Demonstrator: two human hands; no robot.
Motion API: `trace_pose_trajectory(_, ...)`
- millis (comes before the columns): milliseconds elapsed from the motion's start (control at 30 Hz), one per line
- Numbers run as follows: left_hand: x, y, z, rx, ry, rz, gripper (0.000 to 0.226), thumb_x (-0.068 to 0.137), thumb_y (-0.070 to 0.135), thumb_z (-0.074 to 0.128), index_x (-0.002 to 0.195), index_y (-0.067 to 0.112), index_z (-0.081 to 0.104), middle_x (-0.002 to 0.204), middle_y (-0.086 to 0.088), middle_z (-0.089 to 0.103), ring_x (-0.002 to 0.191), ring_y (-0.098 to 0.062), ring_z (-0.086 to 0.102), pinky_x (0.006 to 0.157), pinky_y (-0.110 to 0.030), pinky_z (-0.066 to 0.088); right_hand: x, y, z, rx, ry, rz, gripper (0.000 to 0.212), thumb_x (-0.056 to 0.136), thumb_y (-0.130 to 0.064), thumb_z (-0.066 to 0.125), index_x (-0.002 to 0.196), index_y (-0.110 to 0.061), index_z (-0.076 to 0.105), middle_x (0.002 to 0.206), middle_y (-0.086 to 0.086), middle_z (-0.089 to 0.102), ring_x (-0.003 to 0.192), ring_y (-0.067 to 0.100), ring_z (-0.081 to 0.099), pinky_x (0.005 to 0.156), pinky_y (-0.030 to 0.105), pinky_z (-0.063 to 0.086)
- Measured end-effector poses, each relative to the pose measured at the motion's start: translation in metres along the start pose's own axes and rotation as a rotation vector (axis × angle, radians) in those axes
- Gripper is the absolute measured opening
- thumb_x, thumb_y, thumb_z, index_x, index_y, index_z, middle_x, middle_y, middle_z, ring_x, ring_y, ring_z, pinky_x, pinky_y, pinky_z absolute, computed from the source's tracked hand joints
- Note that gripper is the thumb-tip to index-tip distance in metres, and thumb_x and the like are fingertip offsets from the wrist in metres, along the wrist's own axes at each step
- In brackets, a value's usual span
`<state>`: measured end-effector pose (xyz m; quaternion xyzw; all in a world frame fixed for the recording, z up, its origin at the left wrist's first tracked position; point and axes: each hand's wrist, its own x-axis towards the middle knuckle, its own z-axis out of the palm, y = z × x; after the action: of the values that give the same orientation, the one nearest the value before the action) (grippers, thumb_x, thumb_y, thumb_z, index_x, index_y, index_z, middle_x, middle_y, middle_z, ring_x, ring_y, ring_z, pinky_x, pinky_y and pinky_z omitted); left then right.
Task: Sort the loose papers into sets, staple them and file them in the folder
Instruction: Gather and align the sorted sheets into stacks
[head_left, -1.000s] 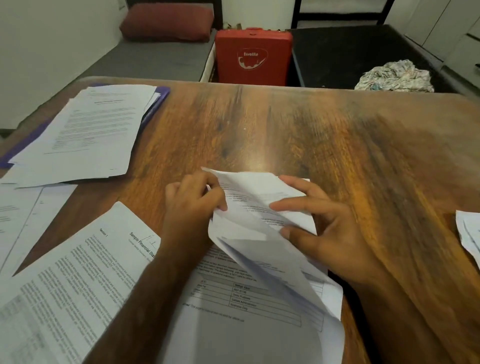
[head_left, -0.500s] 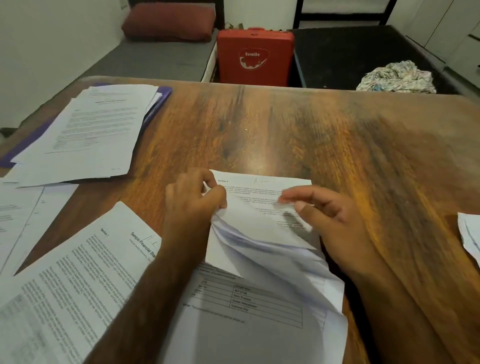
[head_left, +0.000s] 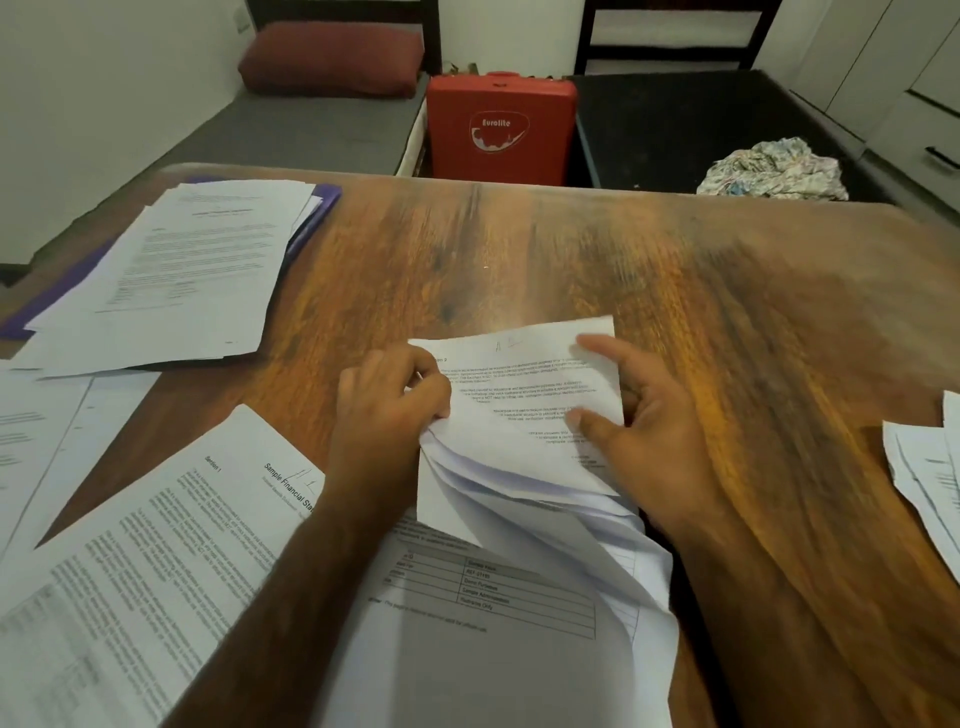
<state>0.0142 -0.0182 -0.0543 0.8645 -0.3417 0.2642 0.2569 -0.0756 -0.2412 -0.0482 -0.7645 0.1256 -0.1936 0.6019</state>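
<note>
At the brown wooden bench's (head_left: 597, 260) near middle, the left hand (head_left: 387, 410) is pinching the folded-back white printed sheets' (head_left: 519, 415) left edge; the right hand's (head_left: 654, 441) spread fingers (head_left: 605, 347) are pressing their right side.

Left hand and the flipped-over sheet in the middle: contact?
Touching. The head view shows the left hand pinching the flipped-over sheet at its left edge, with no gap.

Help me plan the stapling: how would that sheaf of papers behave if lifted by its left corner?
Probably floppy: the sheaf of papers curls and fans where the left hand pinches it. Likely light, so the loose sheets could slide apart on the wooden table unless the right hand presses them.
</note>
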Motion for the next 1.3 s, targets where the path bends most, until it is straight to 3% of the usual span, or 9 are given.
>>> trace_pose_trajectory(133,0.001,-0.001,0.000,-0.001,-0.009,0.040,0.014,0.087,0.019,0.060,0.077,0.009,0.063,0.102,-0.009,0.069,0.095,-0.027,0.057,0.077,-0.036,0.029,0.003,-0.003,0.003,0.076,0.127,0.043,0.075,0.078,0.016,0.080,0.139,-0.022,0.058,0.112,-0.006,0.076,0.099,0.004,0.074,0.072,0.018,0.059)
trace_pose_trajectory(267,0.003,-0.001,-0.003,-0.037,-0.066,0.032,0.013,0.089,0.026,0.058,0.079,0.019,0.061,0.107,-0.002,0.074,0.102,-0.028,0.064,0.081,-0.037,0.029,0.011,0.001,0.004,0.014,0.173,0.136,0.046,0.079,0.003,0.086,0.119,-0.015,0.069,0.093,-0.006,0.081,0.083,0.009,0.078,0.074,0.036,0.066)
trace_pose_trajectory(433,0.010,0.003,-0.010,-0.183,-0.044,-0.199,0.026,0.080,0.020,0.069,0.075,0.032,0.047,0.082,0.006,0.073,0.079,-0.022,0.065,0.084,-0.036,0.031,0.031,-0.008,0.008,-0.015,0.067,0.165,0.031,0.091,-0.005,0.079,0.119,-0.016,0.070,0.106,-0.001,0.080,0.089,0.009,0.078,0.077,0.034,0.065)
trace_pose_trajectory(600,0.051,0.017,-0.021,0.024,-0.080,-0.334,0.038,0.084,0.012,0.066,0.063,0.026,0.037,0.058,0.015,0.042,0.064,-0.019,0.046,0.057,-0.027,0.027,0.024,-0.039,-0.015,-0.019,0.049,0.120,0.040,0.105,-0.047,0.056,0.140,-0.029,0.060,0.127,-0.016,0.068,0.107,0.005,0.067,0.084,0.024,0.057)
trace_pose_trajectory(700,0.075,0.026,-0.016,0.024,-0.167,-0.328,0.017,0.085,0.018,0.066,0.075,0.025,0.054,0.071,0.009,0.062,0.070,-0.018,0.058,0.081,-0.040,0.051,0.004,-0.046,-0.048,0.455,-0.227,0.354,0.066,0.094,-0.075,0.043,0.132,-0.027,0.068,0.124,0.006,0.074,0.107,0.028,0.074,0.082,0.041,0.060)
trace_pose_trajectory(800,0.093,0.036,-0.008,0.080,-0.346,-0.340,0.017,0.087,0.022,0.068,0.081,0.027,0.054,0.086,0.006,0.068,0.084,-0.018,0.063,0.108,-0.047,0.041,-0.004,-0.029,-0.070,0.612,-0.398,0.421,0.090,0.074,-0.089,0.058,0.137,-0.025,0.067,0.137,0.016,0.067,0.121,0.046,0.065,0.104,0.062,0.049)
trace_pose_trajectory(1000,0.091,0.045,0.010,0.084,-0.469,-0.393,0.022,0.086,0.020,0.070,0.097,0.025,0.051,0.094,0.003,0.062,0.094,-0.023,0.063,0.095,-0.040,0.046,-0.011,-0.012,-0.082,0.327,-0.327,0.301,0.026,0.095,-0.025,0.067,0.118,-0.020,0.077,0.118,0.007,0.077,0.104,0.031,0.076,0.085,0.043,0.063)
trace_pose_trajectory(1133,0.082,0.033,0.010,-0.062,-0.413,-0.480,0.057,0.083,0.018,0.083,0.129,0.024,0.049,0.123,0.007,0.054,0.109,-0.016,0.056,0.090,-0.028,0.051,-0.009,0.000,-0.076,0.166,-0.141,0.394,0.034,0.088,0.007,0.074,0.119,-0.005,0.072,0.113,0.008,0.079,0.096,0.030,0.078,0.091,0.051,0.061)
trace_pose_trajectory(1300,0.062,0.000,0.001,0.309,-0.745,-0.477,0.056,0.097,0.038,0.059,0.146,0.018,0.042,0.152,-0.009,0.040,0.137,-0.032,0.040,0.115,-0.051,0.034,-0.009,-0.006,-0.076,0.119,-0.047,0.471,0.034,0.086,0.008,0.076,0.117,-0.003,0.070,0.105,0.004,0.079,0.085,0.025,0.079,0.068,0.033,0.064)
